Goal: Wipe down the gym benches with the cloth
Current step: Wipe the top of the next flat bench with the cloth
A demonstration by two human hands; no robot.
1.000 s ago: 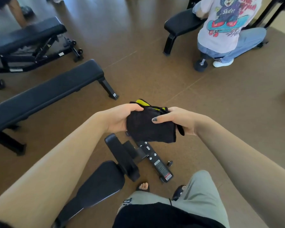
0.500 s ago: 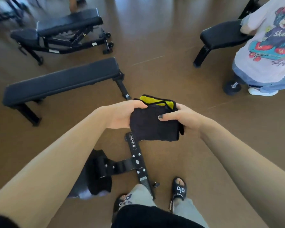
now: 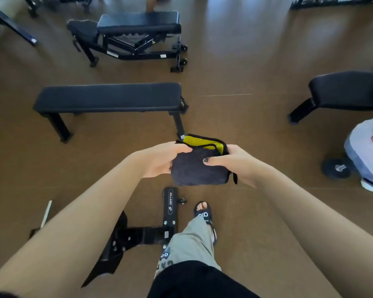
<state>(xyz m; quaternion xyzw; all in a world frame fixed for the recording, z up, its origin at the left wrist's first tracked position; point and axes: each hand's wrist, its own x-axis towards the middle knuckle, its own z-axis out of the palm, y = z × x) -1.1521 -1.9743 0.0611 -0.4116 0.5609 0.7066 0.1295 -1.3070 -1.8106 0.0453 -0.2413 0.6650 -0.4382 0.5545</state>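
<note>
Fingers of the left hand (image 3: 159, 160) and right hand (image 3: 235, 163) curl round opposite edges of the folded cloth (image 3: 199, 168), thumbs on top; its yellow inner face shows at 12 o'clock. Flat bench (image 3: 108, 97) stands on the floor at 11 o'clock of the cloth, adjustable bench (image 3: 138, 24) beyond it, third bench (image 3: 345, 89) at 2 o'clock.

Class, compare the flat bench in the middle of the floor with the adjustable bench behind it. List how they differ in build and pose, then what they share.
The flat bench has one long level pad; the adjustable bench has two separate pads. The flat bench stands on plain legs; the adjustable bench sits on a braced frame with small wheels at one end. The flat bench lies nearer the hands holding the cloth. Both have black padding and black frames and stand on the brown floor.
</note>
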